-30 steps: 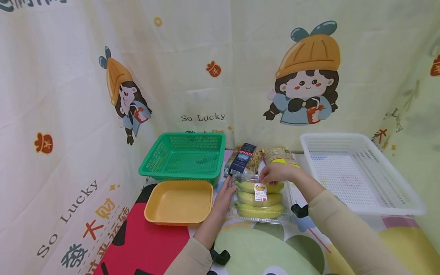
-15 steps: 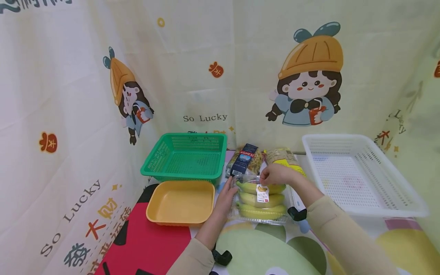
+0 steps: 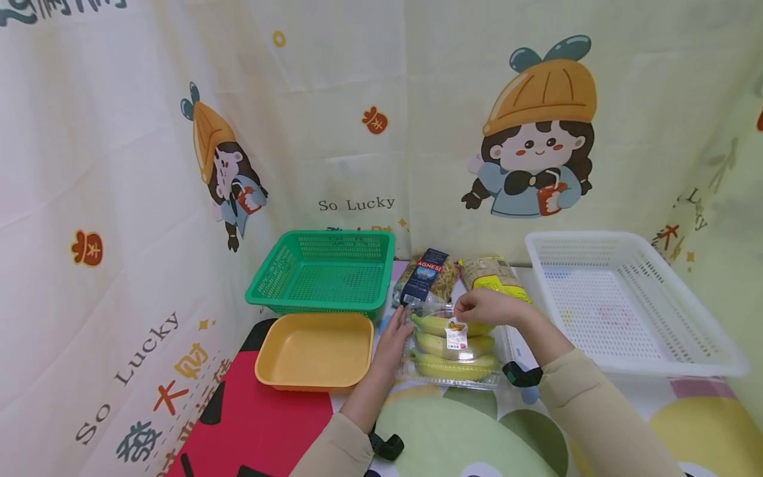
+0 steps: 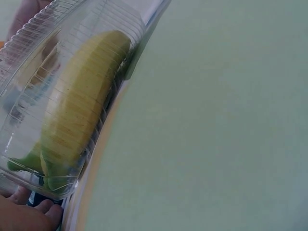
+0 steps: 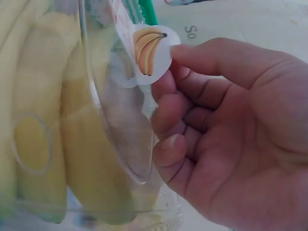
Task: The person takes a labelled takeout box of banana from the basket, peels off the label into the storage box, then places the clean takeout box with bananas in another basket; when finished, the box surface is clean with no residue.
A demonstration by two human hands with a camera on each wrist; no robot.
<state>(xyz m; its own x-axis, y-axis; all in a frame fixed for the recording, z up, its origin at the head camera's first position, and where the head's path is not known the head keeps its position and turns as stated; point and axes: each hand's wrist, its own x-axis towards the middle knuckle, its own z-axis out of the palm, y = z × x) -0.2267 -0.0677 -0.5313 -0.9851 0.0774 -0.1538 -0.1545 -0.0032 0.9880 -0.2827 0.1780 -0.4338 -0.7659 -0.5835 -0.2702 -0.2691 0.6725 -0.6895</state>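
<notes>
A clear plastic clamshell box (image 3: 501, 344) with several yellow bananas (image 3: 456, 368) inside lies in the middle of the table. My right hand (image 3: 485, 308) is over its far part. In the right wrist view, thumb and index finger pinch the rounded end of a white sticker (image 5: 153, 53) with a banana picture, and that end stands off the lid. Lower down, the sticker (image 3: 457, 336) overlaps the lid in the head view. Along the box's left side lies my left hand (image 3: 390, 348), its fingers mostly straight and touching the plastic.
Behind the box lie an Agnesi pasta bag (image 3: 424, 275) and another bag with a yellow label (image 3: 491, 275). On the left stand a green basket (image 3: 324, 308) and a yellow tray (image 3: 312, 384). A white basket (image 3: 673, 364) stands on the right.
The head view has shifted slightly. My right hand has drawn a little to the right at the sticker's top end, while my left hand keeps its place on the box's left side.
</notes>
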